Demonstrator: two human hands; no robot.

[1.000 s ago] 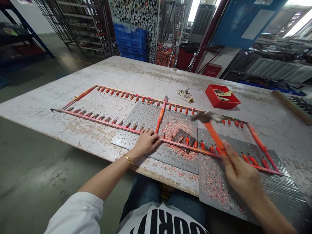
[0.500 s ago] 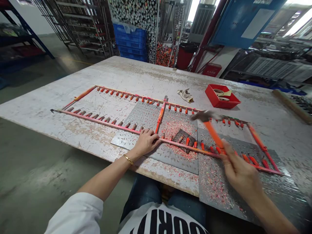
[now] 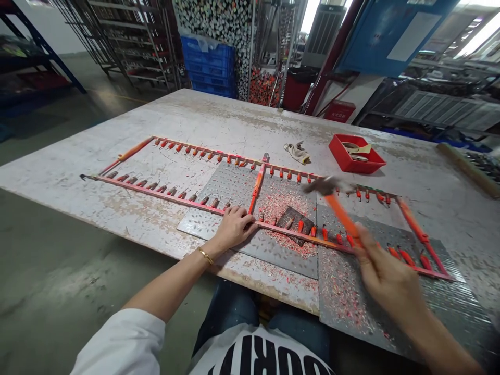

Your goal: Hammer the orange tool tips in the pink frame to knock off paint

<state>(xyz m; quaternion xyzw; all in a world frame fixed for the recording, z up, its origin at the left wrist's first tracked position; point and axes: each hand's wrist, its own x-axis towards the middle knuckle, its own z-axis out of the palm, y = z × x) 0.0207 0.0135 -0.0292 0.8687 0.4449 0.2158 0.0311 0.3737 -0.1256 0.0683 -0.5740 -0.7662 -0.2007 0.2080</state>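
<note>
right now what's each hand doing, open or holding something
Left hand: open, palm down on the red metal rail.
Right hand: closed, holding the orange-handled hammer; slightly blurred.

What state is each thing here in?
Left bare hand, pressing the frame's near rail.
Right bare hand, gripping the hammer, blurred.
Orange-handled hammer, raised over the frame.
Long orange-red rectangular frame, flat, lined with small orange pieces.
Grey perforated metal plate, under the frame, strewn with shavings.
Red plastic tray, holding pale items.

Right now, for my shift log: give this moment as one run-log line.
left hand: on orange frame | right hand: gripping hammer, blurred | around: shavings on metal plates
</note>
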